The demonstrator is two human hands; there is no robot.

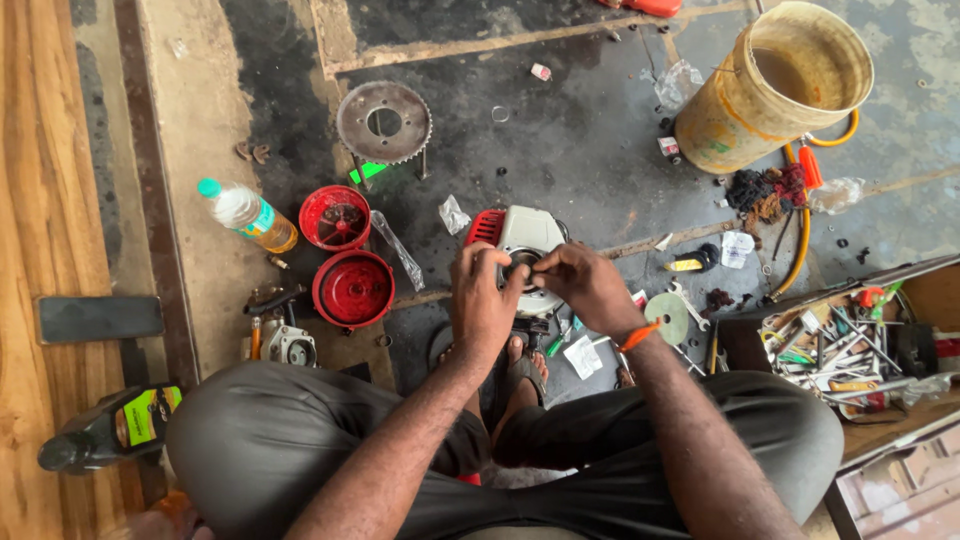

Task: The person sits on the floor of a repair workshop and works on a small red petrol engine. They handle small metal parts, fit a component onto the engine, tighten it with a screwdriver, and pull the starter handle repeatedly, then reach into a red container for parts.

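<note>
Left hand grips the near-left side of the small white engine; right hand pinches at its dark round opening, fingertips meeting the left's. Engine sits on the stained floor, above the sandalled feet. Left of the hands: two red covers; beyond, a toothed sprocket. Right: open toolbox.

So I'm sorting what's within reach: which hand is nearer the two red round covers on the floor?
Left. The left hand is just right of the red covers; the right hand is farther right, beyond the small engine.
</note>
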